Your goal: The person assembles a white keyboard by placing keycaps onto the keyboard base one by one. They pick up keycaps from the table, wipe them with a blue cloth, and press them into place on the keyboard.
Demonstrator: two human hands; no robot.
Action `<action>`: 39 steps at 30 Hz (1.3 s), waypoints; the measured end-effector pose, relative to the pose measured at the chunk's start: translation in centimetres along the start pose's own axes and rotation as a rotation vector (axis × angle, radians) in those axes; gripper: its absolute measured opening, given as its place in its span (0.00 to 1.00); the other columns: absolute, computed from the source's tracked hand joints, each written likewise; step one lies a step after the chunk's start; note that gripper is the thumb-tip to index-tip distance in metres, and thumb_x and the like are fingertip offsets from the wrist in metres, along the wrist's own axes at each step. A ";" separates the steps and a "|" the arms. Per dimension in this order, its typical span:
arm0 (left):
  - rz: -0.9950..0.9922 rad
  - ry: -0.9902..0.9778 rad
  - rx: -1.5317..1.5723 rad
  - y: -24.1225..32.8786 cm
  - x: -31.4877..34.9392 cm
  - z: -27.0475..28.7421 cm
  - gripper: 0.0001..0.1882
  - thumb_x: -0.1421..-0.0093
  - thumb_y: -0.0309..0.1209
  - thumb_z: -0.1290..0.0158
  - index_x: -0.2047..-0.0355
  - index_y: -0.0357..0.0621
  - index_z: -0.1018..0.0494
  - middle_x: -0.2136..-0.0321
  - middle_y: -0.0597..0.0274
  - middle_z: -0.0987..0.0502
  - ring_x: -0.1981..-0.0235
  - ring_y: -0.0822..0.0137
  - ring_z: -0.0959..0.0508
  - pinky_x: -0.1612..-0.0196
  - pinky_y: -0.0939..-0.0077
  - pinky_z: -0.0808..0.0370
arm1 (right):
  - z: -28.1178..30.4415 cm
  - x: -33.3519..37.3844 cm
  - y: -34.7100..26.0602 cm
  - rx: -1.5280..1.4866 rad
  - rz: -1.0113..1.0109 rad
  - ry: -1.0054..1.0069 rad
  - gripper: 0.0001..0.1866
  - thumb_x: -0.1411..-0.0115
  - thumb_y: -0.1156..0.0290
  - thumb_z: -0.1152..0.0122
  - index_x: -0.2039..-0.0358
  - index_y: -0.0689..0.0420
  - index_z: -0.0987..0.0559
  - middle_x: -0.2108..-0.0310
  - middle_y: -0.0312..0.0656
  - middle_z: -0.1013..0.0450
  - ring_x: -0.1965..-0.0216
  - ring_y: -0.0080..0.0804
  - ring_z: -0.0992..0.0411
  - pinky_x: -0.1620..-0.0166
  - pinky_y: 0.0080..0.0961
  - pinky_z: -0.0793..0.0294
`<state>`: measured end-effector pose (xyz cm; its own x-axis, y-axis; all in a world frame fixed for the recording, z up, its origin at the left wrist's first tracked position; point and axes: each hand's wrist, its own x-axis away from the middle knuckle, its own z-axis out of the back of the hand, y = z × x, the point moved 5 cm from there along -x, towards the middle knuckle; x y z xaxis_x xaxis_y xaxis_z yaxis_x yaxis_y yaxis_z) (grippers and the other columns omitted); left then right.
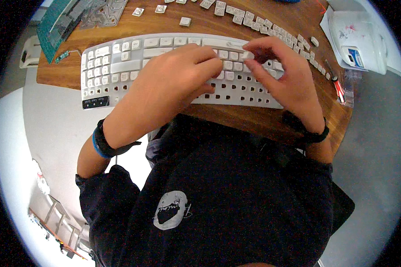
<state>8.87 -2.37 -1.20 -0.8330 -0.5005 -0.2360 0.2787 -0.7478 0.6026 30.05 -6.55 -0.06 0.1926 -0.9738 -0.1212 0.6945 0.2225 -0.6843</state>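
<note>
A white keyboard (238, 92) lies across the wooden table in front of me, with keycaps on much of it. Small dark switch sockets show bare along its near side. My right hand (285, 66) is over the right half, thumb and index finger closed around a white keycap (248, 55). My left hand (176, 73) reaches over the middle, palm down with curled fingers. Its fingertips are at the keys, and whatever they may grip is hidden. A dark label strip (96, 102) marks the near left corner.
Loose white keycaps (263, 26) form a curved band along the far and right table (236, 116). A red-handled screwdriver (338, 91) lies at the right edge. Far left are a green circuit board (53, 35) and a clear traced sheet (103, 13). A translucent bin (370, 49) stands right.
</note>
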 end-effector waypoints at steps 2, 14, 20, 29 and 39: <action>-0.012 -0.025 -0.044 -0.2 0.3 -0.2 0.15 0.40 0.29 0.35 0.52 0.44 0.20 0.51 0.56 0.18 0.50 0.48 0.17 0.49 0.57 0.17 | 0.3 0.5 1.0 0.040 -0.015 -0.062 0.14 0.32 0.71 0.29 0.47 0.57 0.18 0.57 0.47 0.17 0.56 0.43 0.16 0.52 0.36 0.16; -0.042 -0.091 -0.168 0.5 1.3 -0.6 0.27 0.43 0.24 0.42 0.42 0.55 0.16 0.42 0.60 0.21 0.42 0.52 0.20 0.46 0.60 0.16 | -0.8 2.3 -0.7 0.238 0.140 -0.118 0.15 0.40 0.78 0.25 0.52 0.58 0.16 0.56 0.44 0.20 0.55 0.45 0.19 0.52 0.35 0.18; -0.041 -0.080 -0.188 0.3 1.7 -0.8 0.26 0.41 0.26 0.43 0.42 0.58 0.16 0.43 0.63 0.21 0.42 0.55 0.20 0.49 0.62 0.15 | -1.3 2.1 -0.8 0.269 0.155 -0.134 0.12 0.38 0.71 0.26 0.55 0.56 0.18 0.56 0.44 0.22 0.55 0.49 0.19 0.54 0.41 0.15; -0.036 -0.097 -0.222 0.4 1.9 -1.1 0.25 0.39 0.29 0.43 0.41 0.60 0.17 0.44 0.66 0.22 0.42 0.58 0.21 0.52 0.65 0.14 | -1.5 1.9 -1.8 0.303 0.153 -0.139 0.14 0.41 0.77 0.23 0.56 0.59 0.16 0.58 0.44 0.22 0.57 0.46 0.20 0.55 0.37 0.18; -0.063 -0.075 -0.189 0.3 2.0 -1.0 0.26 0.38 0.29 0.44 0.40 0.59 0.17 0.45 0.65 0.23 0.41 0.58 0.22 0.53 0.65 0.13 | -2.3 1.9 -1.7 0.286 0.022 -0.202 0.16 0.38 0.77 0.25 0.51 0.59 0.18 0.58 0.45 0.23 0.58 0.45 0.19 0.55 0.35 0.18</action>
<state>7.78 -4.01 -2.30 -0.8827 -0.4219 -0.2068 0.3040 -0.8484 0.4333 27.71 -8.91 -0.78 0.3226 -0.9460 0.0307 0.8496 0.2752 -0.4500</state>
